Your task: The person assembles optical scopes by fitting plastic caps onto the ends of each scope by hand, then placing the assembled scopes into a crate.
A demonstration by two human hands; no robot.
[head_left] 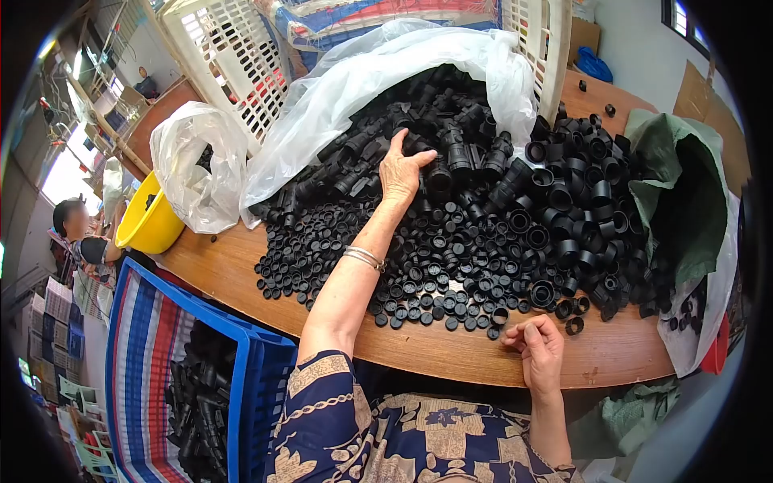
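My left hand (400, 173) reaches forward over a heap of black plastic tubular fittings (457, 153). Its thumb and index finger are spread apart, with no part visibly gripped between them. Near the table's front edge, my right hand (539, 346) is curled with its fingertips together; what they hold, if anything, cannot be made out. Just beyond it lie many small round black caps (427, 302), spread over the wooden table (233, 278). Black rings (574, 325) lie close by on its right, and larger black collars (568, 189) are piled further back.
A clear plastic bag (322, 105) lies around the heap, before a white crate (233, 60). A yellow bucket (153, 221) and a blue crate (241, 386) of black parts are on the left. A green sack (692, 193) stands right. Another person (84, 241) sits far left.
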